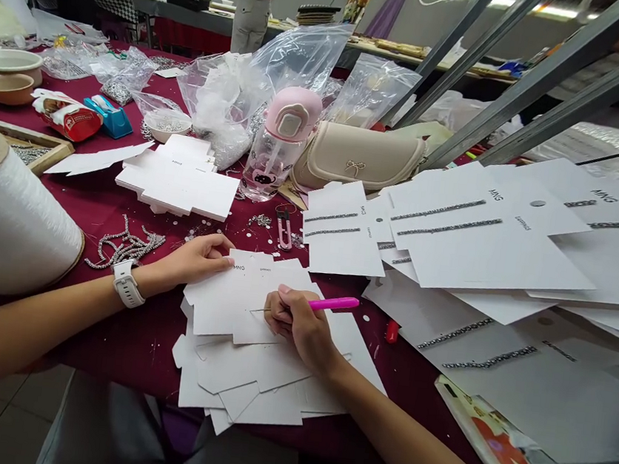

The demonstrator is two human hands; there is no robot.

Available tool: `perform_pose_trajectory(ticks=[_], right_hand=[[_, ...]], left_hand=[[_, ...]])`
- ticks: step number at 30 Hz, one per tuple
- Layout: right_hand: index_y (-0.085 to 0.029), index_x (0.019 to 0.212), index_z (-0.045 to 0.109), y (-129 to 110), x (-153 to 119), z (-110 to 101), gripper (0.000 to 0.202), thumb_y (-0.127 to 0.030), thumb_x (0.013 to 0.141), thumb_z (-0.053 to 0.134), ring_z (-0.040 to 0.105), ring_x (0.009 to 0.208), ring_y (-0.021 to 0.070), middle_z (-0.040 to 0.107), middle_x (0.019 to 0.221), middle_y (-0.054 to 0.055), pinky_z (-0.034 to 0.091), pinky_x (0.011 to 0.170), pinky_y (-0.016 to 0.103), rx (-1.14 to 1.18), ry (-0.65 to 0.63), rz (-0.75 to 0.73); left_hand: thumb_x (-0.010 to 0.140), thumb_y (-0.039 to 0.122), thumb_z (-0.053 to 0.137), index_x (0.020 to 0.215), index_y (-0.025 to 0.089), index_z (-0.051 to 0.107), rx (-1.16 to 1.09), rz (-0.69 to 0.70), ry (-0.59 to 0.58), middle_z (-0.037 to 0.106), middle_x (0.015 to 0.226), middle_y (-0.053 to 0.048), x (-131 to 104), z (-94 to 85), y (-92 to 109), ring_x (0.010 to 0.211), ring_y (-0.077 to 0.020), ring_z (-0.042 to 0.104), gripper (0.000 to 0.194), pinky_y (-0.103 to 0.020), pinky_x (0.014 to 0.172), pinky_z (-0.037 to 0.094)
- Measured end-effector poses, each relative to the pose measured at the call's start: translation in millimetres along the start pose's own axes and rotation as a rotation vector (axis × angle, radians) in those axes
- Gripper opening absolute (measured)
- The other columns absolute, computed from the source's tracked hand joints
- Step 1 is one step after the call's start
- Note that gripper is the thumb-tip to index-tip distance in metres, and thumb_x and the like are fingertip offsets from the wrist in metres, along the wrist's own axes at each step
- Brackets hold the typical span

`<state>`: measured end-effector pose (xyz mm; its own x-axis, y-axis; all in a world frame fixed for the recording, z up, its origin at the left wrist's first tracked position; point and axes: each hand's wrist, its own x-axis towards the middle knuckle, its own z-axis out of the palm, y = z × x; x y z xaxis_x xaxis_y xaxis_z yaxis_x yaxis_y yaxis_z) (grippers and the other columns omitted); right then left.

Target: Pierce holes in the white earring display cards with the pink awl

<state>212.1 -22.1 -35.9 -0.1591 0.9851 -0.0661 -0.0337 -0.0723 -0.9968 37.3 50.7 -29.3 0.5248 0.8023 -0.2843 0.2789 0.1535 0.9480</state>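
My right hand (299, 324) is closed around a bright pink pen-like tool (335, 303), its thin metal tip against the top white card (248, 277) of a loose pile. My left hand (203, 258) rests at that card's upper left edge, fingers curled, with the fingertips on the card's corner. The card bears small printed text and tiny marks. More white cards (246, 396) lie fanned out beneath it. Beside my left wrist is a tangle of silvery chain pieces (126, 242).
Cards with chain strips (449, 226) cover the right side. Behind are a pink-lidded bottle (283, 143), a beige bag (357, 155), a stack of white cards (178, 180) and pink clippers (284, 229). A large thread cone (14, 221) stands left. A person (254, 2) stands farther back.
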Motion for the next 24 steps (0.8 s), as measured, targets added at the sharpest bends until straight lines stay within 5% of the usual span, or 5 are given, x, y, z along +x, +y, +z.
perform_pose_trajectory(ticks=[11,24], right_hand=[[-0.020,0.040,0.026,1.7,1.3,-2.1,0.037,-0.035,0.071,0.039,0.027,0.034,0.0063,0.027,0.037,-0.004,0.011,0.035,0.022,0.139,0.030,0.065],[-0.021,0.041,0.025,8.9,1.0,1.7,0.041,-0.038,0.077,0.033,0.026,0.039,0.0076,0.027,0.040,-0.004,0.022,0.041,0.026,-0.087,-0.092,-0.028]], left_hand=[[0.073,0.033,0.056,0.086,0.016,0.047,0.023,0.006,0.005,0.036,0.045,0.010,-0.2,-2.4,0.4,0.037,-0.0038,0.031,0.024,-0.015,0.036,0.022],[0.074,0.035,0.054,0.088,0.015,0.047,0.038,0.005,-0.019,0.033,0.046,0.010,-2.0,-5.6,0.8,0.039,-0.0035,0.026,0.025,-0.015,0.037,0.021]])
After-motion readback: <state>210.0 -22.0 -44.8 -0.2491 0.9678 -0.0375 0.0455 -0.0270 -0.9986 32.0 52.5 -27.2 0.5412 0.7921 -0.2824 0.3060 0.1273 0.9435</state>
